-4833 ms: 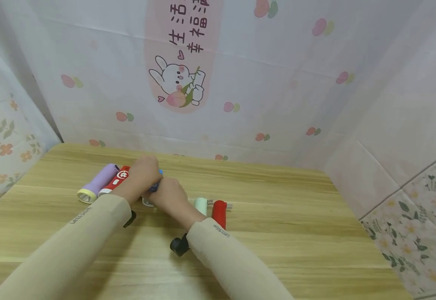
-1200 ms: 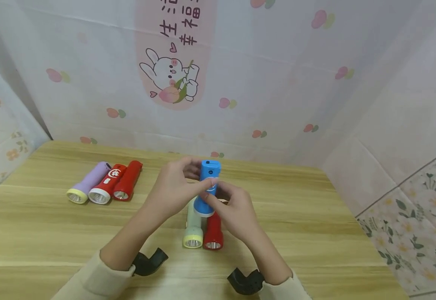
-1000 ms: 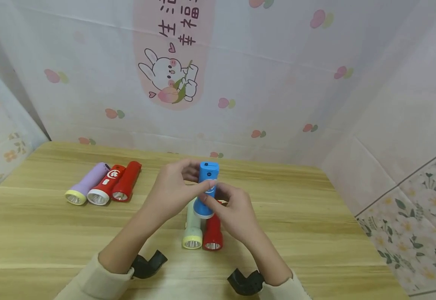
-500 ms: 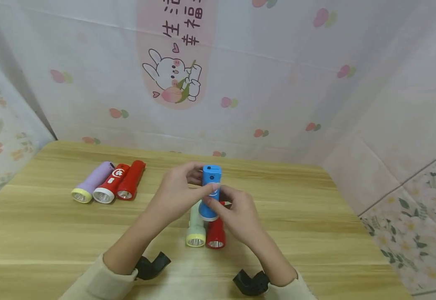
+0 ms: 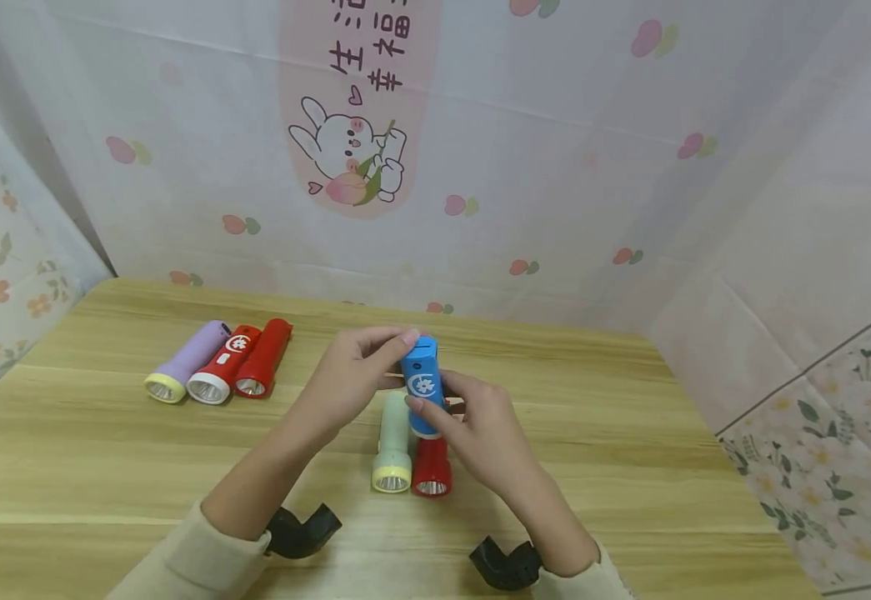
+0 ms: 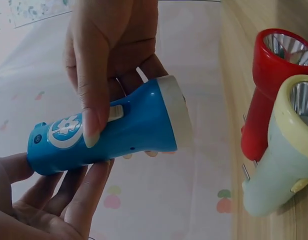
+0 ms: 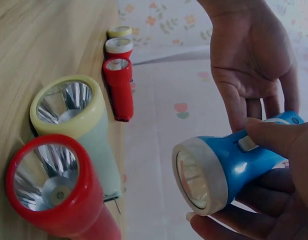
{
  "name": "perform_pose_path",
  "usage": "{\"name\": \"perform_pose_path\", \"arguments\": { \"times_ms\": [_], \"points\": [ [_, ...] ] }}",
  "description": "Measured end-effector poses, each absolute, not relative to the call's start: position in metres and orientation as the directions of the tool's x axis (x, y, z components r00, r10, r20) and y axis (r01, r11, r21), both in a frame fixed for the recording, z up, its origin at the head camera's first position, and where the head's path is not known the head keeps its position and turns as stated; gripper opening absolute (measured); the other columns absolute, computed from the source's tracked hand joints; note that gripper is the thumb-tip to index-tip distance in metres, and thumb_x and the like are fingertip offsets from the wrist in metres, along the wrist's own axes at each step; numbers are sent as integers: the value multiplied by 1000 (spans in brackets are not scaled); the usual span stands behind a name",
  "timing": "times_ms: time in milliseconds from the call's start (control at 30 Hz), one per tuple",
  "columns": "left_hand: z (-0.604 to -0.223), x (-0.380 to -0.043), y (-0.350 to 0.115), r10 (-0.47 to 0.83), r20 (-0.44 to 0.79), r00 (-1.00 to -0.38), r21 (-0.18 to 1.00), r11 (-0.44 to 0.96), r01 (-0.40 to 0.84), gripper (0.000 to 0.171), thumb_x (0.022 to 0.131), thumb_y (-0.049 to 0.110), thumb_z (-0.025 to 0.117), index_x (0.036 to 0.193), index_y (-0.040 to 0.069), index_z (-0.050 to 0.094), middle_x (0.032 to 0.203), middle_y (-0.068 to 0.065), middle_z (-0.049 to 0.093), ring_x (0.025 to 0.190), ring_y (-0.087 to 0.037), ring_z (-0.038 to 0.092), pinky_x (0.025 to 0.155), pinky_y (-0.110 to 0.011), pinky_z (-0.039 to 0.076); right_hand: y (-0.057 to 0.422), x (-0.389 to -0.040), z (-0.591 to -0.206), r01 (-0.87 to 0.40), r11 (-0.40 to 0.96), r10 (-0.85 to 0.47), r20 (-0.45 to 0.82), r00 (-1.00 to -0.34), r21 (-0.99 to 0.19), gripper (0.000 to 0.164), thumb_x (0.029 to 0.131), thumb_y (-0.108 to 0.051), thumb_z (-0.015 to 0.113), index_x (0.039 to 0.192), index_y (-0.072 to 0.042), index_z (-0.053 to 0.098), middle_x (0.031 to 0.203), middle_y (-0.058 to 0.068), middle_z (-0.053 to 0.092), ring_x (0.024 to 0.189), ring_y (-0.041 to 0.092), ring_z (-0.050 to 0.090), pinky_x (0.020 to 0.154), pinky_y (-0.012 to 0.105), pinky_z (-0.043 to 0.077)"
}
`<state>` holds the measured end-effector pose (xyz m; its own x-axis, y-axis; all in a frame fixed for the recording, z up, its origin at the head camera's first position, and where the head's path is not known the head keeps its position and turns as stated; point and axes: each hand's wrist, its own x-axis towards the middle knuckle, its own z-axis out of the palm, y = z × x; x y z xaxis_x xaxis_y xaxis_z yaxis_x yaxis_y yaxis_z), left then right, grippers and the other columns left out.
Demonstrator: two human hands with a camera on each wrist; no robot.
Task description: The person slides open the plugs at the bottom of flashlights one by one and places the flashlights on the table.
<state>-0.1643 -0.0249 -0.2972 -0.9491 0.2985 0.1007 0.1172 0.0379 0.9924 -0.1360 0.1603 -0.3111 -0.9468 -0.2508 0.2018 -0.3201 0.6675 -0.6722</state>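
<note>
White-rimmed blue plastic flashlight is held up above the wood-grain bench, its barrel gripped by the right hand, its tail pinched by the left hand. Probably light, stiff, kinda slick; best grabbed round the narrow barrel.

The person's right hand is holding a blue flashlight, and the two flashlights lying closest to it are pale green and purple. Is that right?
Not quite: beside the pale green flashlight lies a red flashlight, not a purple one, as the head view shows. The right hand does hold the blue flashlight.
</note>
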Motion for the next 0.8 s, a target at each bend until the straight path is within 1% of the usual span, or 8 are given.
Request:
{"name": "perform_pose_path", "arguments": {
  "times_ms": [200, 333, 567, 800],
  "points": [
    [-295, -165, -30, 351, 45, -935, 999, 0, 48, 41, 106, 27, 53, 135, -1, 62, 133, -20, 67, 117, -33, 70, 97, -42, 57, 163, -134, -306, -318, 703, -247, 201, -948, -636, 44, 92, -29, 74, 132, -11, 67, 115, 0, 75, 105, 19, 73, 81, 35, 64],
    [-292, -165, -33, 394, 26, -919, 999, -28, 16, 42, 105, 26, 54, 135, -2, 61, 134, -20, 66, 119, -33, 69, 99, -41, 56, 164, -133, -304, -318, 707, -250, 197, -948, -631, 47, 92, -28, 74, 135, -11, 65, 117, 0, 75, 106, 18, 73, 82, 35, 64],
    [-289, -166, -37, 439, 33, -898, 999, -53, 11, 43, 105, 23, 54, 136, -6, 59, 137, -22, 64, 123, -35, 66, 100, -42, 54, 164, -131, -301, -349, 708, -278, 212, -937, -614, 42, 93, -28, 74, 132, -12, 67, 115, -2, 75, 105, 15, 72, 80, 29, 63],
    [-288, -165, -37, 434, 16, -901, 999, -35, 1, 41, 104, 23, 57, 135, -4, 61, 136, -21, 65, 121, -35, 67, 99, -43, 55, 164, -129, -299, -359, 700, -297, 205, -933, -617, 40, 94, -27, 73, 130, -11, 68, 114, -1, 76, 104, 16, 73, 80, 28, 63]
  ]
}}
